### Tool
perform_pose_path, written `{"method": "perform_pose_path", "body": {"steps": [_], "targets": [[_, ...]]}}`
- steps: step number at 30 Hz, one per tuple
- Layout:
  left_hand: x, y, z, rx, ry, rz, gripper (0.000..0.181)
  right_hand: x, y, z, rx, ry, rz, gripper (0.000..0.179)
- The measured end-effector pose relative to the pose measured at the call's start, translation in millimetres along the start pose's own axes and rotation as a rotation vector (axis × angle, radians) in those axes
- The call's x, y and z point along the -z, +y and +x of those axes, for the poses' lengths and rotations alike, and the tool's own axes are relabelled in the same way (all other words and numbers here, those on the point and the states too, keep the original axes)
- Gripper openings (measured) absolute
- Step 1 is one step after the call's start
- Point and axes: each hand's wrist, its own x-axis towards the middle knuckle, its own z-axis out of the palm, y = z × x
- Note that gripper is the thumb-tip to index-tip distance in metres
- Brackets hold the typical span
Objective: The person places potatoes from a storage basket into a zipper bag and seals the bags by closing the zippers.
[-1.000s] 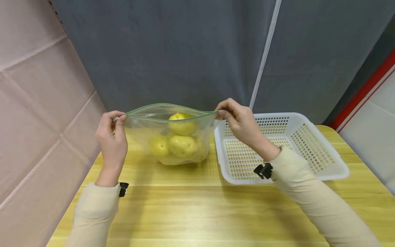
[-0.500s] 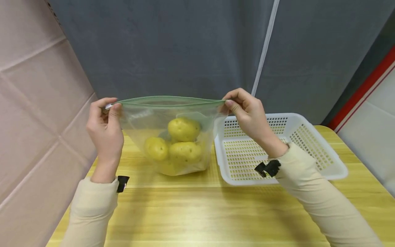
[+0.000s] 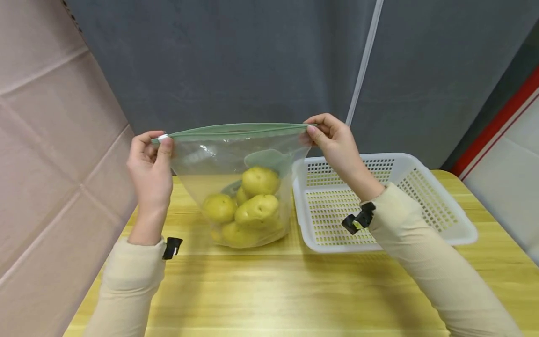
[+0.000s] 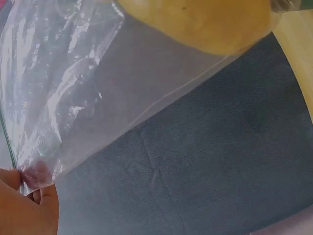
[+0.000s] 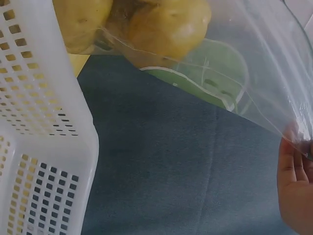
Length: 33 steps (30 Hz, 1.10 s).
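Note:
A clear zip bag (image 3: 198, 164) with a green top edge hangs between the two hands, several yellow potatoes (image 3: 258, 210) piled in its lower part. At the bag's top left corner the left hand (image 3: 152, 173) pinches the edge beside a white slider (image 3: 163, 137). The right hand (image 3: 334, 145) pinches the opposite top corner between thumb and fingers. In the left wrist view, creased plastic runs down to the left fingertips (image 4: 36, 176), with one potato (image 4: 205, 24) near the top. A green print on the bag (image 5: 215, 73) shows in the right wrist view.
A white perforated plastic basket (image 3: 309, 243) stands on the wooden table (image 3: 252, 295) just right of the bag, under the right forearm. Behind the table hangs a grey curtain (image 3: 227, 61). A pale padded wall (image 3: 46, 140) rises along the left side.
Both hands have raised the bag's top edge and drawn it taut, so the mouth looks narrower. The left hand went outward, then slightly back in, and its white slider is now plainly visible.

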Motion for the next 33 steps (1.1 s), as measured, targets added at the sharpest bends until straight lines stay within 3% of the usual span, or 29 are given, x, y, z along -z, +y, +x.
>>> {"method": "perform_pose_path", "body": {"steps": [8,18,25,33], "targets": [[-0.9,-8.0,-5.0,0.043,-0.049,0.054,0.014,-1.0,0.5,1.6,-0.047,-0.023,-0.174,0.031],[-2.7,-7.3,-8.0,0.029,-0.105,0.029,0.016,-11.9,-13.1,3.4,0.115,0.068,-0.389,0.033],[-7.3,-4.9,-12.3,0.007,-0.159,0.071,0.019,-23.1,-23.3,2.2,0.241,0.068,-0.428,0.031],[-14.8,-2.8,-20.3,-0.001,-0.251,0.058,0.024,-37.1,-32.9,-4.1,0.364,0.016,-0.458,0.032]]}}
